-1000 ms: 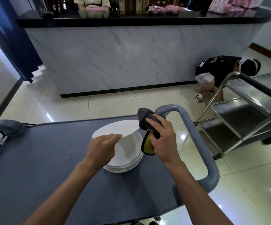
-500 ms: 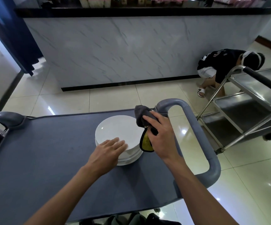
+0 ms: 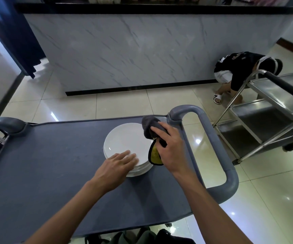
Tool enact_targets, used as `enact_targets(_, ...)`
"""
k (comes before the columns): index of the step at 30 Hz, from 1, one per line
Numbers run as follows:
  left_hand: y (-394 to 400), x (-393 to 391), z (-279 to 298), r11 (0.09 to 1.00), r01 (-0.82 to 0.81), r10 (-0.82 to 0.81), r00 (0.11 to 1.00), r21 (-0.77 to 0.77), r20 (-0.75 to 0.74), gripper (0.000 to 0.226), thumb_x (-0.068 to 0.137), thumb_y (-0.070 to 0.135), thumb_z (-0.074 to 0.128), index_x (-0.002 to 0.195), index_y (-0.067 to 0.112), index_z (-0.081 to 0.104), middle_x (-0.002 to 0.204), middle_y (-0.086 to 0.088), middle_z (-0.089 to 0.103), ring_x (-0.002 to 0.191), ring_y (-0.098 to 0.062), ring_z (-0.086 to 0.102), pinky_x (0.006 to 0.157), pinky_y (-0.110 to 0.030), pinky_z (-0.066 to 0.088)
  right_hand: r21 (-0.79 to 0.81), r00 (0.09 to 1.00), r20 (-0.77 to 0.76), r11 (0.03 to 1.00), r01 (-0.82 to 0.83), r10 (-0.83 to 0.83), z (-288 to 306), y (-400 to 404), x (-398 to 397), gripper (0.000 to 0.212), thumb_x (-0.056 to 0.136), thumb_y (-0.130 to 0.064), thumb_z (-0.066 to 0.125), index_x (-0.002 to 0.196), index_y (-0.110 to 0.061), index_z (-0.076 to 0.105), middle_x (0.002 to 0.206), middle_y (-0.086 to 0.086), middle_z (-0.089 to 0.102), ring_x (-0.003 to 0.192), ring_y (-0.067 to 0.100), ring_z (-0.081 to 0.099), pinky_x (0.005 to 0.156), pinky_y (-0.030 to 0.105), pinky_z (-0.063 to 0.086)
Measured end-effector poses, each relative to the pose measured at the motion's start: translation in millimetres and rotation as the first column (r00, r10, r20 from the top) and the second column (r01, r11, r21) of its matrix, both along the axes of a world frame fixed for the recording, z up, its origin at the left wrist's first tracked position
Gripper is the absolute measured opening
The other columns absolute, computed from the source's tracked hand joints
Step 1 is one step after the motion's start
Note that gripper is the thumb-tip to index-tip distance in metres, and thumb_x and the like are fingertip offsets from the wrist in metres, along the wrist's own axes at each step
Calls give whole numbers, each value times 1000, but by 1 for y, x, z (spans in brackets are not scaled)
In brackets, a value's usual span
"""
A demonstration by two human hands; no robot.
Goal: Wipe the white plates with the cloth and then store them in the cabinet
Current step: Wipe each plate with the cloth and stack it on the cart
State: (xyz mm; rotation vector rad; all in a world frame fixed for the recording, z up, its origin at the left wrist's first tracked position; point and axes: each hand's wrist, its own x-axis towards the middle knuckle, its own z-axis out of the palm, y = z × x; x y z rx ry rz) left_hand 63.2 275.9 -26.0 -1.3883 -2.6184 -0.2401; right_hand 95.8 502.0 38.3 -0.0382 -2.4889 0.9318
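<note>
Left hand (image 3: pixel 115 166), fingers flat on the near rim of the stack of round white ceramic plates (image 3: pixel 126 140) between both hands; right hand (image 3: pixel 168 147) gripping bunched grey-and-yellow cloth (image 3: pixel 150 130) at stack's far-right edge, on grey plastic cart (image 3: pixel 45 164); hazard: uneven pressure may slide glossy plates.

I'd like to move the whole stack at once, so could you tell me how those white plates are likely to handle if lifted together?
The white plates look glossy, so probably slippery. Several are stacked, so likely heavy and breakable; they may slide against each other if tilted. The left hand rests flat on top, steadying them on the cart.
</note>
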Motion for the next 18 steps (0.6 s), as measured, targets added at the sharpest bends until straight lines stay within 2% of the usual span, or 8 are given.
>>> enact_targets(3, -3, -1, -3, 997, 27, -30, 999, 75, 39, 26, 93, 16, 69, 119, 17, 69, 132, 1, 66, 127, -27, 59, 92, -39, 56, 6, 1000, 8, 1000, -21, 21, -1, -5, -2, 49, 84, 5, 70, 128, -16, 67, 136, 2, 57, 125, 23, 50, 107, 20, 38)
enact_targets(6, -5, -1, -3, 984, 33, -45, 997, 173, 66, 17, 91, 15, 71, 108, 16, 74, 121, 2, 71, 118, -25, 65, 91, -36, 57, 2, 999, -1, 999, -40, 40, -1, -12, -4, 50, 83, 6, 70, 127, -17, 67, 136, 2, 58, 124, 24, 51, 106, 21, 39)
enact_targets(8, -7, 1, -2, 964, -19, -13, 993, 264, 119, 10, 90, 16, 72, 99, 16, 77, 108, 4, 75, 108, -21, 67, 85, -35, 59, -1, 999, -10, 999, -53, 53, 0, -18, -6, 50, 83, 6, 70, 127, -17, 68, 135, 2, 58, 123, 24, 51, 105, 22, 40)
enact_targets(10, -10, 2, 1, 927, -138, 74, 979, 348, 190, 5, 91, 17, 72, 92, 17, 77, 96, 7, 74, 99, -17, 67, 74, -36, 59, -1, 997, -19, 997, -72, 72, 1, -26, -10, 50, 82, 6, 70, 126, -17, 68, 135, 2, 58, 122, 24, 52, 105, 22, 41)
enact_targets(12, -16, 1, 3, 863, -280, 174, 946, 421, 272, 8, 93, 18, 69, 90, 16, 76, 92, 8, 73, 90, -14, 66, 70, -37, 57, 6, 995, -14, 995, -95, 95, 2, -36, -14, 50, 83, 5, 70, 127, -18, 67, 135, 1, 58, 123, 21, 50, 105, 20, 40)
enact_targets(14, -23, -1, 4, 769, -417, 246, 893, 485, 378, 6, 93, 16, 71, 93, 16, 77, 93, 9, 74, 87, -10, 66, 75, -36, 56, 13, 992, -6, 992, -124, 124, 3, -49, -19, 51, 83, 4, 70, 128, -20, 67, 136, -1, 57, 124, 19, 49, 105, 19, 40)
enact_targets(18, -42, -2, 11, 510, -682, 247, 700, 524, 670, 14, 94, 17, 70, 106, 22, 76, 102, 15, 75, 93, -5, 70, 81, -30, 57, 11, 980, 6, 980, -197, 197, 4, -85, -29, 52, 82, 5, 69, 128, -19, 67, 135, 1, 59, 124, 20, 50, 108, 26, 41)
